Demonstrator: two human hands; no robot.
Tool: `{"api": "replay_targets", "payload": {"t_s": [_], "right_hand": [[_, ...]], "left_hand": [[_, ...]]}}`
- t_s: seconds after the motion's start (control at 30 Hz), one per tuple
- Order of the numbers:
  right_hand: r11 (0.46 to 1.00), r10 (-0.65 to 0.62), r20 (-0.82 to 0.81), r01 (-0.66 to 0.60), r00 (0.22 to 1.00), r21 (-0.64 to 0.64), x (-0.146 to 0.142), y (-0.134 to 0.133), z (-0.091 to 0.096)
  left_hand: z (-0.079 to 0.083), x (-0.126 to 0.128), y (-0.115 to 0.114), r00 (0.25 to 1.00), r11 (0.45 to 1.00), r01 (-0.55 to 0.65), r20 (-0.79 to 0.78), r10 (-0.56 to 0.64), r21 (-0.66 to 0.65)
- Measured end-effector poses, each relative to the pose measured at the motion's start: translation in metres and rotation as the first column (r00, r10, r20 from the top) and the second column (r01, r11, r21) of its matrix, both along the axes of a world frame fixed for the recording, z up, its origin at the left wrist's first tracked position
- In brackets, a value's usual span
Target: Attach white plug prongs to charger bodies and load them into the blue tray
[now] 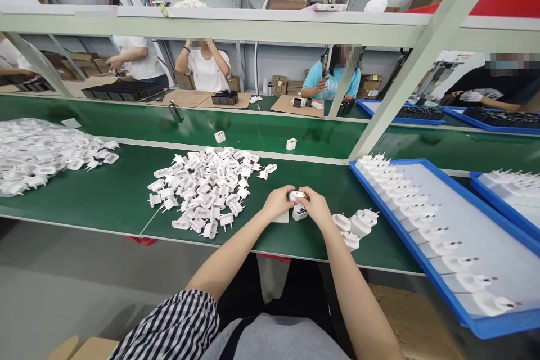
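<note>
Between the fingertips of my left hand (278, 202) and my right hand (317, 206) is a small white plug part (297, 195), gripped from both sides. Just below it a white charger housing (300, 212) sits on the green bench, its open top showing darker parts inside. A flat white piece (282, 217) lies under my left hand, partly covered. To the left spreads a heap of loose white plug parts with pins (208, 185). By my right forearm several assembled white chargers (360, 222) lie together, some hidden by the arm.
A blue-rimmed tray (472, 208) holds a row of white chargers at right, beside a second blue tray (506, 208). More white parts (42, 152) pile at far left. A slanted post (400, 76) rises behind. Across the belt (253, 135), several people work.
</note>
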State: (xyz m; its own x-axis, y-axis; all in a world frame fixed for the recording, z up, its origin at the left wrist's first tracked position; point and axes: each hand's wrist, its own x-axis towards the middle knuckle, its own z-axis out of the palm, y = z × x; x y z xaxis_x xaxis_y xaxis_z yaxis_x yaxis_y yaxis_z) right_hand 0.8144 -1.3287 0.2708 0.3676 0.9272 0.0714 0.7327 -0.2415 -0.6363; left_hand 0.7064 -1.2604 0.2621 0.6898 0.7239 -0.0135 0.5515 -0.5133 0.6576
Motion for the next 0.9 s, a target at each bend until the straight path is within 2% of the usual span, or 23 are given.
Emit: {"api": "replay_targets", "payload": {"t_s": [0.07, 0.27, 0.4, 0.57, 0.73, 0.9], "right_hand": [[1.000, 0.010, 0.028, -0.009, 1.000, -0.026, 0.000, 0.002, 0.000], [0.996, 0.031, 0.102, -0.022, 0.994, -0.085, 0.001, 0.006, 0.002], [0.991, 0.050, 0.156, -0.030, 0.987, -0.132, 0.001, 0.006, 0.004], [0.969, 0.133, 0.228, -0.078, 0.965, -0.236, 0.002, 0.007, 0.013], [0.899, 0.281, 0.280, -0.150, 0.918, -0.411, 0.007, 0.024, 0.031], [0.809, 0.404, 0.330, -0.166, 0.853, -0.564, 0.004, 0.047, 0.045]], "left_hand": [[-0.002, -0.001, 0.000, 1.000, 1.000, 0.000, 0.010, 0.000, 0.020], [0.000, -0.002, 0.007, 0.992, 0.988, 0.114, -0.067, -0.108, 0.103], [0.005, -0.002, 0.009, 0.988, 0.991, 0.113, -0.111, -0.104, 0.073], [0.016, 0.001, -0.001, 0.957, 0.981, 0.134, -0.274, -0.092, 0.140], [0.033, 0.012, 0.003, 0.900, 0.990, 0.127, -0.427, -0.085, 0.069], [0.047, 0.025, 0.020, 0.819, 0.974, 0.217, -0.533, -0.214, -0.057]]}}
